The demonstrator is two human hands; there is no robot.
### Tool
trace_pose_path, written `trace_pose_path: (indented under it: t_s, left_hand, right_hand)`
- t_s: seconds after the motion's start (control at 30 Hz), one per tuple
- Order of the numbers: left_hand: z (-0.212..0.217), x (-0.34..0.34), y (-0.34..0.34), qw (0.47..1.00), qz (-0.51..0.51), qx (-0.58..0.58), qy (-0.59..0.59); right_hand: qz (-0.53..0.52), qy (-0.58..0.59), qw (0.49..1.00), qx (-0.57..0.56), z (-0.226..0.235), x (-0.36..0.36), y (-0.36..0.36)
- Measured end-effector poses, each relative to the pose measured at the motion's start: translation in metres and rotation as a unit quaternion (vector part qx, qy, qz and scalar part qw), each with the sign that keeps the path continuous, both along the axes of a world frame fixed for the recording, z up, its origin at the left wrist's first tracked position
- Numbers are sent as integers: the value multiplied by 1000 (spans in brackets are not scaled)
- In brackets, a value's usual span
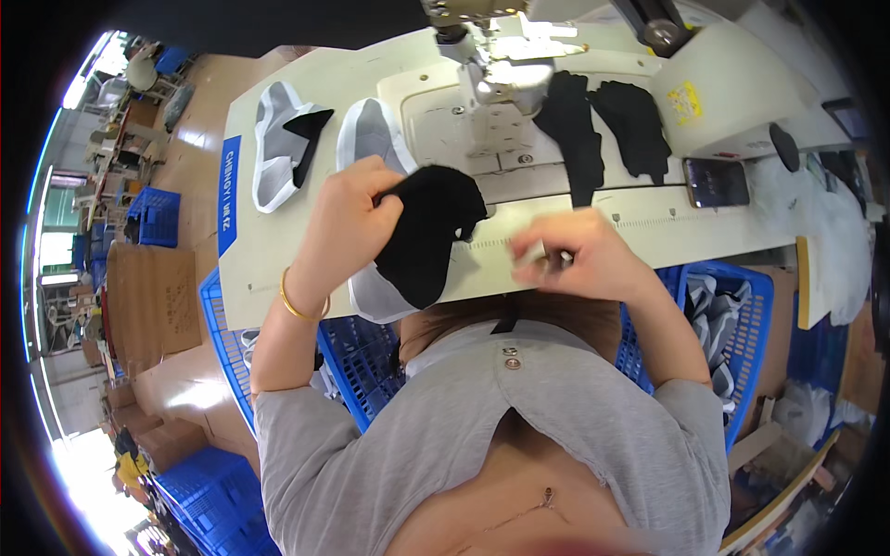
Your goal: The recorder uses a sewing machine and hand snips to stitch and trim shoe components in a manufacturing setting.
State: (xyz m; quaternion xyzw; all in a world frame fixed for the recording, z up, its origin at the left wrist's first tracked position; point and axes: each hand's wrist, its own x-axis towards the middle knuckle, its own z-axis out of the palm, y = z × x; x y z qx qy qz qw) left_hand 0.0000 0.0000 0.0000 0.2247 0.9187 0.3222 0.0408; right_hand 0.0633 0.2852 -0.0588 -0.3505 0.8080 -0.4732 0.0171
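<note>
My left hand [350, 218] pinches the upper left edge of a black fabric piece [422, 241] above the front of the sewing table. Beneath the black piece shows a grey shoe upper [378, 295] with a pale border, its far end [371, 130] reaching past my wrist. To the right, my right hand [589, 258] is raised over the table edge, apart from the fabric. Its fingers are curled and partly blurred around something small that I cannot make out. Another grey-and-white shoe upper [269, 139] with a black piece [311, 130] lies at the far left.
The sewing machine head [510, 83] stands over the far middle of the table. Black fabric pieces [570, 130] lie right of it, near a phone [717, 183]. Blue baskets [756, 324] with grey pieces stand below the table; another blue basket [357, 357] is at my left.
</note>
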Motion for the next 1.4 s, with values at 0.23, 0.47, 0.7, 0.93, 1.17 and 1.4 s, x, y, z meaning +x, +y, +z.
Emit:
trace_pose_path:
  t_s: [0.23,0.47,0.7,0.93,1.17,1.4]
  left_hand:
    - [-16,23,46,996,-57,-54,48]
    - [-61,20,14,984,-132,-65,99]
    - [-70,27,29,983,-81,-50,156]
    - [-56,32,12,985,-153,38,70]
    - [-51,36,-11,983,-138,2,125]
    - [-42,28,3,992,-49,106,-47]
  right_hand:
    - [-133,-27,985,-105,1,-17,-43]
    - [-204,-40,971,-120,-5,-9,-28]
    - [-187,104,976,-38,-25,21,-84]
    - [-189,-45,976,-98,-44,6,-70]
    - [-184,-216,945,-163,-35,-9,-53]
    - [-211,-180,950,-142,-49,-14,-39]
